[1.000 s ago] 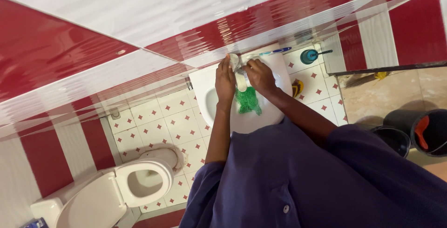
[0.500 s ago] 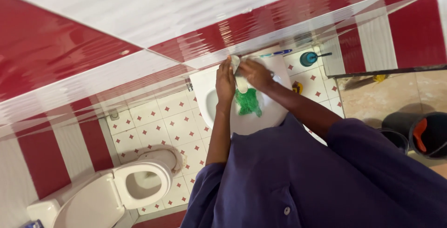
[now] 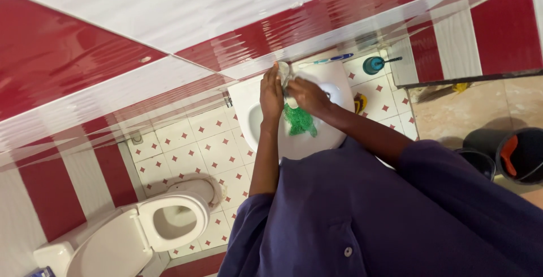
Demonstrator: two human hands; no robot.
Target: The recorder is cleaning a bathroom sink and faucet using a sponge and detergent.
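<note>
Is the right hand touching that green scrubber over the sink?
Touching. The head view shows the right hand gripping the green scrubber, which hangs from its fingers over the sink.

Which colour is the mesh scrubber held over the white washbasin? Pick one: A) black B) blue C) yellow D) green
D: the mesh scrubber hanging below the right hand is bright green against the white washbasin, while the left hand is at the tap.
</note>
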